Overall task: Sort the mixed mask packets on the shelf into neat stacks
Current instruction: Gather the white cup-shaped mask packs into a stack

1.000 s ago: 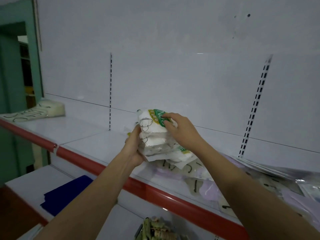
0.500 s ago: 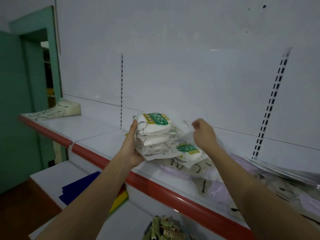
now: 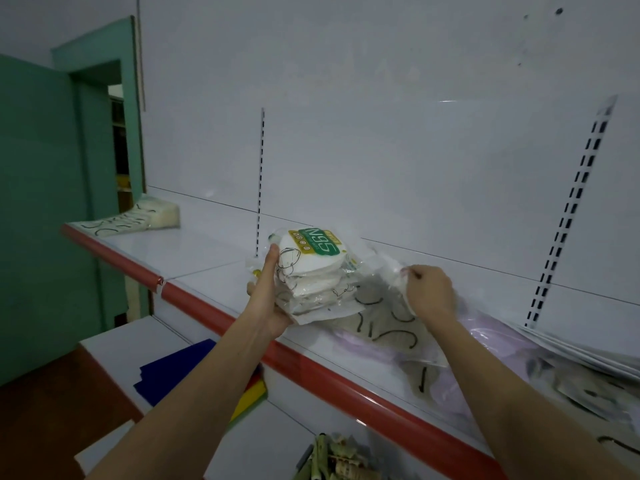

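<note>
- Crinkled clear plastic wraps every packet here — the left hand (image 3: 268, 299) grips a stack of N95 packets (image 3: 311, 271) from the side, thumb up along its near edge and fingers curled beneath, holding it just above the white shelf (image 3: 207, 247).
- The right hand (image 3: 427, 292) reaches into the loose pile of mixed packets (image 3: 388, 323) spread along the shelf to the right, its fingers bent and pinching the corner of a clear packet (image 3: 398, 277); what kind of packet it is cannot be told.
- The step in hand looks like pulling the next matching packet out of the pile to add to the held stack.
- To do it well, the person would lift the pinched packet straight up so the slippery neighbours do not slide toward the red shelf edge (image 3: 311, 368), and check its print against the green N95 label before laying it on top.
- The stack leans a little, so squaring its edges before adding more seems wise.
- A finished stack of other packets (image 3: 152, 216) sits far left on the shelf — a fair model for the spacing.
</note>
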`<act>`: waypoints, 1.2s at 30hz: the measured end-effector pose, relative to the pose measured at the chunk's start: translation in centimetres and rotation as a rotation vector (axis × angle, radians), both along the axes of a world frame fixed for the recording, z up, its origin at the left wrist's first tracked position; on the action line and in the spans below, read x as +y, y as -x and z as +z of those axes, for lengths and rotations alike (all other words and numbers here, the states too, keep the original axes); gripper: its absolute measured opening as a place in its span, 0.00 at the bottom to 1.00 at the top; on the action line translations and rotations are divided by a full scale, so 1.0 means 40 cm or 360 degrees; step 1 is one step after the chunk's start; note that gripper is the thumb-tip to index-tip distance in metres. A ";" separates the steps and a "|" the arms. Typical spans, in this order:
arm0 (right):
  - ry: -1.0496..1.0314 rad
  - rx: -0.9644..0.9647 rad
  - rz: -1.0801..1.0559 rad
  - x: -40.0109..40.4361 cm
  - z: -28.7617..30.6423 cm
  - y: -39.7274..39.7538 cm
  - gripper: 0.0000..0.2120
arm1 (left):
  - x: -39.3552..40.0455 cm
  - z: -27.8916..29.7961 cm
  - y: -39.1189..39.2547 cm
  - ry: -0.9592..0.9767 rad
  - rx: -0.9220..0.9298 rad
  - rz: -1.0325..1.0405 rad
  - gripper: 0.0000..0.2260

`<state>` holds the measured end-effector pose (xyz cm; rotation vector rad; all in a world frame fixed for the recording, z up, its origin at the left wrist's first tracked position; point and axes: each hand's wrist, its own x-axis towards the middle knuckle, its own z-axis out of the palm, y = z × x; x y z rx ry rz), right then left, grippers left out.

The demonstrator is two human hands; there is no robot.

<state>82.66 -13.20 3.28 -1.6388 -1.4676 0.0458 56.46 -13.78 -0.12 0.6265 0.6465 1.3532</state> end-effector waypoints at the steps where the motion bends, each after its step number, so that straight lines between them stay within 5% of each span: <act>1: -0.0126 0.0186 -0.0065 -0.008 0.019 0.000 0.14 | 0.000 -0.004 0.001 0.0023 0.0033 0.0040 0.52; 5: -0.0581 0.0547 0.0095 -0.055 0.098 0.051 0.12 | 0.005 -0.023 0.002 0.0120 -0.0003 0.0177 0.54; 9: -0.0756 0.0236 0.0565 -0.106 0.140 0.146 0.12 | -0.021 -0.009 -0.024 0.0024 0.0046 0.0108 0.54; 12: -0.0554 -0.0482 0.0948 -0.125 0.140 0.200 0.15 | -0.017 -0.010 -0.034 0.0019 0.0038 0.0050 0.53; 15: -0.0167 -0.0369 0.1168 -0.120 0.137 0.212 0.17 | 0.003 -0.029 -0.021 0.0118 0.0024 0.0102 0.55; 19: -0.0196 -0.0550 0.0922 -0.065 0.115 0.214 0.16 | -0.031 0.000 -0.027 0.0144 0.0220 0.0442 0.40; 21: -0.0032 -0.0400 0.0947 -0.041 0.098 0.219 0.18 | -0.031 0.008 -0.032 0.0096 0.0444 0.0505 0.37; 27: 0.0165 0.0001 0.0764 -0.012 0.044 0.234 0.17 | -0.046 0.037 0.001 0.0063 0.0946 0.0549 0.51; 31: 0.0168 0.0044 0.0550 -0.006 0.026 0.274 0.18 | -0.064 0.062 0.004 -0.0161 0.1299 0.0602 0.50; 36: 0.0089 -0.0059 0.0482 -0.025 0.023 0.337 0.19 | -0.041 0.065 0.036 -0.0170 0.1324 0.0544 0.44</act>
